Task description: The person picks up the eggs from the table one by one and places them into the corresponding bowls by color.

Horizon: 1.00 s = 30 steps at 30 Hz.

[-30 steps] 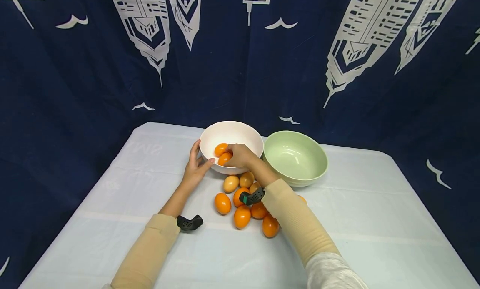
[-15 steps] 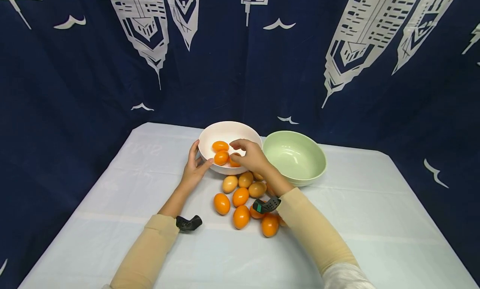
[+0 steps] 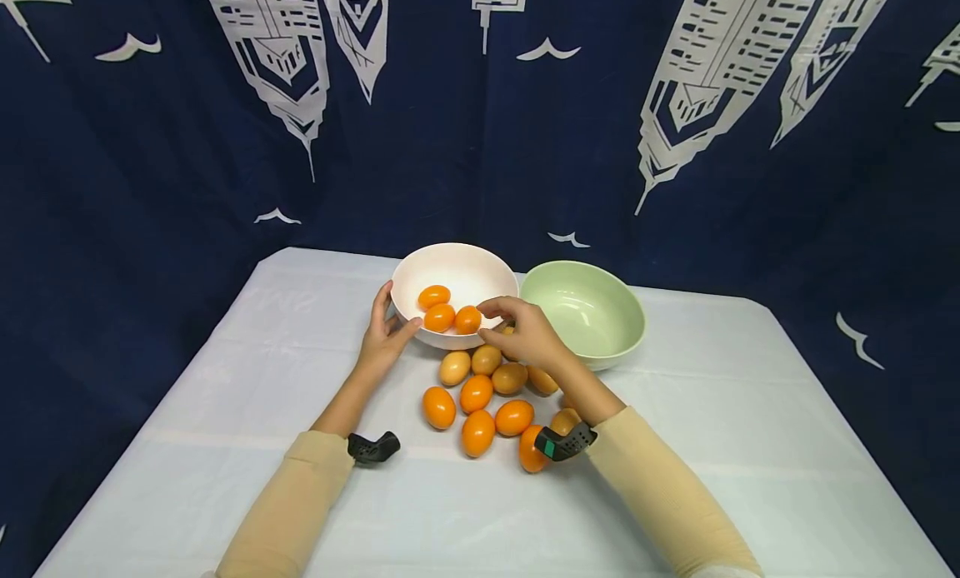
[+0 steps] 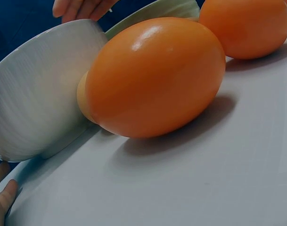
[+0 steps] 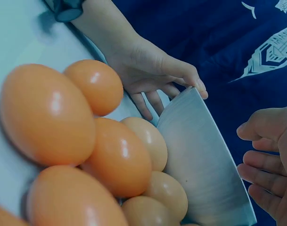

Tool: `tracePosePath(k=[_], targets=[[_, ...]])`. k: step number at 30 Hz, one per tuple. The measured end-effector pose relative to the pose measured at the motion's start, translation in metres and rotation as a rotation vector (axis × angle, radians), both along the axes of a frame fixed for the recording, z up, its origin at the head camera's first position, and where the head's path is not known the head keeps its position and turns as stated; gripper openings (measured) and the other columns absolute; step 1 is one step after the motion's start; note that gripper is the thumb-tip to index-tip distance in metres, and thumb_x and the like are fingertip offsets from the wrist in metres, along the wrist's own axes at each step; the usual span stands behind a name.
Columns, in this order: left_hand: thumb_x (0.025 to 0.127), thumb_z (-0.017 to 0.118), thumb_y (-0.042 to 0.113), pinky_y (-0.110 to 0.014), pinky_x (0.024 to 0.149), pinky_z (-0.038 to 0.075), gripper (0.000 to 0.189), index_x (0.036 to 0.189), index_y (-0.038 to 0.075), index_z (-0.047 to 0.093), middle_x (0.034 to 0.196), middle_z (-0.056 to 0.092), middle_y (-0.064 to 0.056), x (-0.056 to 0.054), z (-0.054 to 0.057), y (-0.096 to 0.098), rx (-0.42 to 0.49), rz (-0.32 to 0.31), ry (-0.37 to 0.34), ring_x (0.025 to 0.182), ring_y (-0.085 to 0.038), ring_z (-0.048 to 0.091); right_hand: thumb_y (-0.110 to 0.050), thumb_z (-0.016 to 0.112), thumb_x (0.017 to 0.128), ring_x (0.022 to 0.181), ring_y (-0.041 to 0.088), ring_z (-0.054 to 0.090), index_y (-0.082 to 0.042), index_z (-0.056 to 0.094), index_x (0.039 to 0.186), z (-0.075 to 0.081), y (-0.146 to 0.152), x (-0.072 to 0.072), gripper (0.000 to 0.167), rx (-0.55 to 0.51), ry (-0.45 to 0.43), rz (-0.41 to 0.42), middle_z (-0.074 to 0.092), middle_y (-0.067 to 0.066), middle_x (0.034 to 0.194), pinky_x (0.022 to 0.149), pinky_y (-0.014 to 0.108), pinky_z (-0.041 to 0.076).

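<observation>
My left hand (image 3: 382, 341) holds the white bowl (image 3: 480, 270) at its left side, thumb over the rim and fingers along the outer wall. Three orange eggs lie in the bowl: one toward the back (image 3: 433, 296), one at the front (image 3: 439, 317) and one to its right (image 3: 468, 320). Above the bowl's right front rim is my right hand (image 3: 528, 336), fingers loosely bent, nothing between them. Below it, several tan eggs (image 3: 454, 367) and orange eggs (image 3: 477, 433) lie on the table in front of the bowl; the right hand and wrist partly cover some.
A light green bowl (image 3: 585, 311) stands against the white bowl's right side. White cloth covers the table (image 3: 750, 445). Behind it hangs a dark blue curtain (image 3: 450, 161) with white printed shapes. Each wrist wears a black device (image 3: 372, 448).
My right hand has let go of an orange egg inside the white bowl and drawn back to the right, over the rim. The left hand keeps its hold on the bowl.
</observation>
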<state>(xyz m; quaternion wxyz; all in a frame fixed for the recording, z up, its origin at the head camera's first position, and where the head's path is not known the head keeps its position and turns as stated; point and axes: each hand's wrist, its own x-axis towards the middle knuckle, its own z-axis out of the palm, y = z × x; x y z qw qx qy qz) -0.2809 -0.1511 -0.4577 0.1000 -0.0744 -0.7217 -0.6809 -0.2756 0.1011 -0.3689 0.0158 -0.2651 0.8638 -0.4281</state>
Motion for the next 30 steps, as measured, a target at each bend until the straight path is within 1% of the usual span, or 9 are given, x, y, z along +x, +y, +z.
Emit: tracePosePath(k=[4, 6, 11, 14, 17, 18, 24, 26, 30], targets=[[0.095, 0.065, 0.019, -0.045, 0.113, 0.028, 0.081, 0.156, 0.020, 0.013, 0.162, 0.011, -0.005, 0.001, 0.000, 0.000, -0.023, 0.013, 0.004, 0.145, -0.025, 0.020, -0.012, 0.070, 0.088, 0.108, 0.030, 0.061, 0.003, 0.062, 0.121, -0.003, 0.010, 0.010, 0.038, -0.007, 0.008, 0.009, 0.065, 0.018, 0.118, 0.096, 0.045, 0.049], [0.095, 0.065, 0.019, -0.045, 0.113, 0.028, 0.080, 0.156, 0.020, 0.014, 0.162, 0.011, -0.005, 0.002, 0.000, 0.001, -0.027, 0.018, 0.011, 0.145, -0.024, 0.021, -0.012, 0.071, 0.088, 0.111, 0.029, 0.059, 0.003, 0.063, 0.121, -0.003, 0.014, 0.015, 0.037, -0.003, 0.028, 0.005, 0.065, 0.016, 0.117, 0.101, 0.046, 0.044], [0.095, 0.065, 0.020, -0.046, 0.114, 0.026, 0.081, 0.156, 0.020, 0.013, 0.162, 0.011, -0.006, 0.001, -0.001, 0.000, -0.014, 0.008, 0.035, 0.145, -0.024, 0.019, -0.014, 0.072, 0.088, 0.114, 0.029, 0.057, 0.000, 0.063, 0.121, -0.005, 0.023, 0.029, 0.037, -0.023, -0.013, -0.010, 0.065, 0.013, 0.119, 0.103, 0.048, 0.042], [0.095, 0.064, 0.015, -0.048, 0.114, 0.026, 0.080, 0.156, 0.013, 0.012, 0.162, 0.010, -0.011, 0.009, 0.012, 0.001, -0.023, -0.002, 0.019, 0.145, -0.029, 0.020, -0.014, 0.072, 0.088, 0.115, 0.034, 0.056, 0.000, 0.063, 0.122, -0.007, 0.027, 0.037, 0.039, -0.033, -0.042, -0.006, 0.064, 0.016, 0.121, 0.101, 0.051, 0.043], [0.096, 0.062, 0.011, -0.050, 0.113, 0.026, 0.079, 0.155, 0.006, 0.011, 0.161, 0.010, -0.016, 0.019, 0.027, 0.003, -0.031, -0.008, -0.005, 0.144, -0.035, 0.022, -0.014, 0.072, 0.088, 0.114, 0.038, 0.056, 0.002, 0.062, 0.123, -0.011, 0.032, 0.044, 0.040, -0.042, -0.044, 0.004, 0.063, 0.018, 0.121, 0.100, 0.055, 0.042], [0.095, 0.062, 0.010, -0.051, 0.113, 0.026, 0.079, 0.155, 0.005, 0.011, 0.161, 0.011, -0.018, 0.020, 0.028, 0.003, -0.030, -0.008, -0.008, 0.143, -0.037, 0.023, -0.014, 0.072, 0.088, 0.113, 0.038, 0.056, 0.003, 0.062, 0.122, -0.012, 0.033, 0.046, 0.040, -0.041, -0.040, 0.007, 0.064, 0.018, 0.121, 0.100, 0.055, 0.043], [0.095, 0.063, 0.012, -0.049, 0.113, 0.026, 0.080, 0.157, 0.013, 0.011, 0.162, 0.010, -0.013, 0.002, 0.002, 0.000, 0.004, -0.006, 0.006, 0.143, -0.035, 0.023, -0.012, 0.073, 0.087, 0.112, 0.031, 0.058, 0.004, 0.063, 0.120, -0.018, 0.042, 0.061, 0.037, -0.034, -0.004, 0.024, 0.064, 0.017, 0.119, 0.099, 0.052, 0.045], [0.096, 0.063, 0.014, -0.047, 0.114, 0.026, 0.080, 0.157, 0.016, 0.012, 0.162, 0.010, -0.010, 0.001, -0.001, 0.001, -0.003, 0.000, 0.010, 0.144, -0.032, 0.022, -0.009, 0.073, 0.087, 0.110, 0.031, 0.060, 0.004, 0.063, 0.119, -0.021, 0.045, 0.066, 0.036, -0.041, 0.011, 0.033, 0.065, 0.018, 0.117, 0.098, 0.052, 0.046], [0.095, 0.065, 0.017, -0.045, 0.114, 0.026, 0.080, 0.156, 0.019, 0.013, 0.162, 0.012, -0.008, 0.002, -0.001, 0.002, -0.023, 0.015, 0.018, 0.144, -0.027, 0.022, -0.008, 0.073, 0.085, 0.106, 0.033, 0.061, 0.003, 0.064, 0.117, -0.028, 0.052, 0.076, 0.035, -0.035, 0.048, 0.039, 0.066, 0.016, 0.114, 0.094, 0.052, 0.048]])
